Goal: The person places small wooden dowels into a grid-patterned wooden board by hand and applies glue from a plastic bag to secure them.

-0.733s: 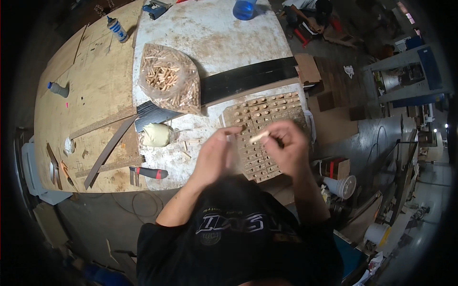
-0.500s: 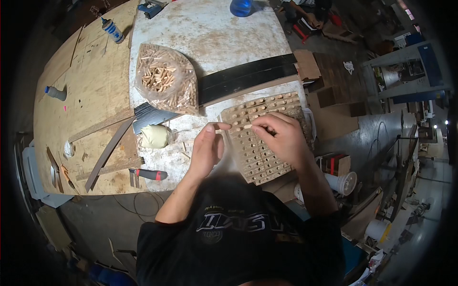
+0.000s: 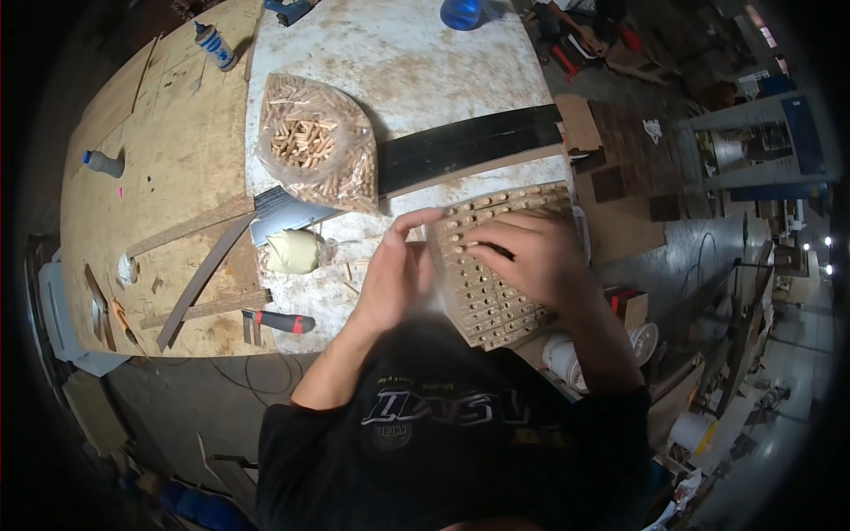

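Observation:
A light brown board [image 3: 485,296] with rows of round holes lies at the table's near right. Short wooden dowels [image 3: 482,202] stand in its far rows. My right hand [image 3: 531,252] is over the board, slightly blurred, with thumb and fingertips closed around a dowel at the left end of a row; the hand partly hides it. By the board's left edge is my left hand [image 3: 398,270], loosely cupped, its index finger stretched toward the far left corner. Nothing shows in it, though the palm is partly hidden. A clear bag of dowels [image 3: 310,146] stands open farther left.
Dark strips [image 3: 469,142] lie behind the board. Left of my left hand are a pale wrapped lump [image 3: 292,252], loose dowels [image 3: 351,288] and a red-black handled tool [image 3: 288,322]. Glue bottles [image 3: 215,47] stand far left. Another person [image 3: 580,31] sits beyond the table.
The whole view has shifted slightly. My right hand's fingertips have moved a little nearer along the board's left side. My left hand stays by the edge.

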The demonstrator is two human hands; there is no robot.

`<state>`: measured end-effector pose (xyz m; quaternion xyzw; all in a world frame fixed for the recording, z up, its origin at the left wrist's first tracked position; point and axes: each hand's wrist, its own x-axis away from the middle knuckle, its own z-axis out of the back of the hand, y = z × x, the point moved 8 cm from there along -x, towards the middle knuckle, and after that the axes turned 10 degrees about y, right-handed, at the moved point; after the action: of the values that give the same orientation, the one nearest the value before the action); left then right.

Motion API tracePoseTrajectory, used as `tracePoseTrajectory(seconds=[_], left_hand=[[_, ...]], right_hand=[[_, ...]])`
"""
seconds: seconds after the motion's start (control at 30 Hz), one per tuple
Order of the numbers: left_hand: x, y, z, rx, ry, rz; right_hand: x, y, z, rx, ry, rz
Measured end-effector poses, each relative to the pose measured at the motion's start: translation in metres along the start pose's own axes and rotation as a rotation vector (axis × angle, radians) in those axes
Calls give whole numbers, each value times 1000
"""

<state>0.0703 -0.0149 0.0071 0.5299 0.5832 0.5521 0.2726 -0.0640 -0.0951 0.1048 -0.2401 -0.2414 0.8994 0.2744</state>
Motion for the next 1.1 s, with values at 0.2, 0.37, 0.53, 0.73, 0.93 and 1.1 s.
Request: tracePoseTrajectory(seconds=[0.2, 0.37, 0.53, 0.73, 0.93, 1.1], left_hand=[[24, 24, -32, -43, -248, 2], [21, 6, -39, -33, -235, -62], [21, 6, -44, -60, -288, -31], [11, 13, -30, -136, -105, -75], [-3, 1, -7, -146, -29, -55], [-4, 0, -7, -133, -24, -60]], right_hand=[[13, -27, -15, -287, -19, -145], [27, -25, -25, -442, -60, -274], [40, -17, -28, -354, 21, -302], [36, 9, 22, -413, 451, -216], [35, 47, 15, -121, 188, -365], [27, 28, 18, 1, 165, -188]])
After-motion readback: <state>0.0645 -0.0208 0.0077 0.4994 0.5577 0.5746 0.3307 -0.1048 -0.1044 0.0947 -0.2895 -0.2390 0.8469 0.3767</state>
